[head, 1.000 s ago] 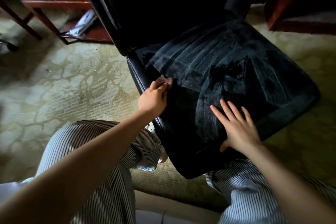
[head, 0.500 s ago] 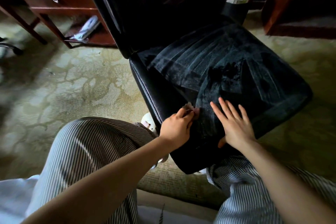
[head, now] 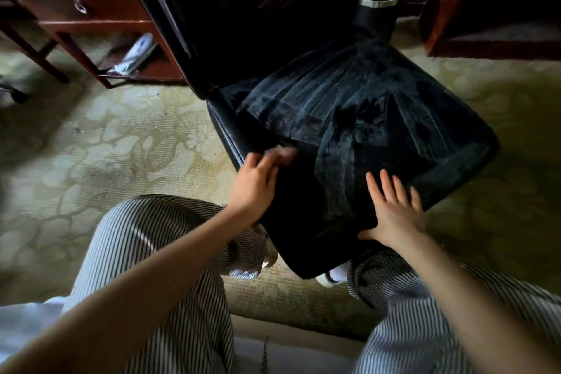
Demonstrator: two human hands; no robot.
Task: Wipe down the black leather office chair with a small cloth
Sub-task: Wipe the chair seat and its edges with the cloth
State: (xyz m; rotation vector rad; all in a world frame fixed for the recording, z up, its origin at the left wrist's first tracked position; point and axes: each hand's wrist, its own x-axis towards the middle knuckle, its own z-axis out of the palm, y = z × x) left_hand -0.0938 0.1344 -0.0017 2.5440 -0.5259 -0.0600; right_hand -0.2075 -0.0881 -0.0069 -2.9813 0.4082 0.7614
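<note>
Chair, black leather (head: pixel 379 118): seat filling the centre of view, dusty grey with darker wiped streaks; backrest rising toward 12 o'clock.
Left hand (head: pixel 258 182): at the seat's 9 o'clock edge, fingers (head: pixel 277 159) motion-blurred on the leather; grip cannot be told.
Cloth, small (head: pixel 290 152): only a pale smear at the left fingertips, outline unclear.
Right hand (head: pixel 394 209): at the seat's 6 o'clock corner, laid flat, fingers straight and spread, holding nothing.
Striped trousers (head: pixel 151 237): knees either side of the seat's near corner.
Bin, black with chrome rim (head: pixel 379 3): at 1 o'clock, behind the seat.
Wooden drawer unit (head: pixel 91 15): at 10 o'clock.
Patterned carpet (head: pixel 106 146): under everything.
</note>
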